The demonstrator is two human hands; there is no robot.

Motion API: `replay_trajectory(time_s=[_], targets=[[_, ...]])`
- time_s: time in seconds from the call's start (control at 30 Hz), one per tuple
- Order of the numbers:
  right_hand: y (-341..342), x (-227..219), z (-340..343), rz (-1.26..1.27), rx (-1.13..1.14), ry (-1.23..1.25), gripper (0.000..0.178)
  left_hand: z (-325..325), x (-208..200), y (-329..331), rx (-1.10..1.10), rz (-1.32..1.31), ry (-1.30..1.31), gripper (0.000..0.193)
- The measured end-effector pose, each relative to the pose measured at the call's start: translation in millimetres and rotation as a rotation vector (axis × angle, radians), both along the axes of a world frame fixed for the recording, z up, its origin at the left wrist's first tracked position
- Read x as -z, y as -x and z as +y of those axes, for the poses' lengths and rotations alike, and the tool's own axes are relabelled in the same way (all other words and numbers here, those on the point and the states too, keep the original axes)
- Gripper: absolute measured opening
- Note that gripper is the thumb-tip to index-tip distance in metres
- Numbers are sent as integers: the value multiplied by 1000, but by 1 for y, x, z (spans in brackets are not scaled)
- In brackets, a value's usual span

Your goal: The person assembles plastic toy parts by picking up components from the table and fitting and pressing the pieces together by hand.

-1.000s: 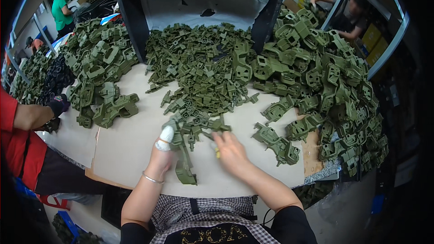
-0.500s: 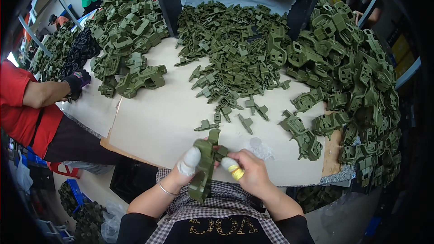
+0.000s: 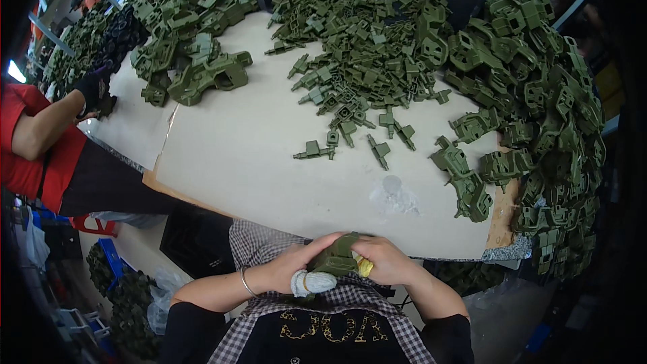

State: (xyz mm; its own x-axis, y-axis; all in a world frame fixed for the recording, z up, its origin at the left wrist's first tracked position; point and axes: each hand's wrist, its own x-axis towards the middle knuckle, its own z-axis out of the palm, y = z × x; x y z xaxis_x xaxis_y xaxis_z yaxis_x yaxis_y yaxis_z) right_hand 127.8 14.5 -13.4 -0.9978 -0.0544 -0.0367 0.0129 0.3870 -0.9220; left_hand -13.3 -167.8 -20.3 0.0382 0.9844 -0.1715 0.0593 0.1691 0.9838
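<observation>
Clasping green part (image 3: 335, 257) | hands (image 3: 385, 261) close together | forearms (image 3: 210, 290) angled inward

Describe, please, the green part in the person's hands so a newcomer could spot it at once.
Follow the pale tabletop to its near edge, by the checked apron. There the left hand, with a white wrapping, and the right hand hold the green part. Unlike the heaped green pieces beyond, it is being held.
</observation>
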Motion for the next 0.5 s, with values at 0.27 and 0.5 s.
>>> replay_trajectory(time_s=[0.27, 0.5], targets=[[-2, -14, -5, 201, 29, -170, 27, -8, 0, -2, -129, -198, 114, 59], [12, -28, 3, 178, -60, -194, 27, 8, -10, -3, 54, 189, -105, 40]])
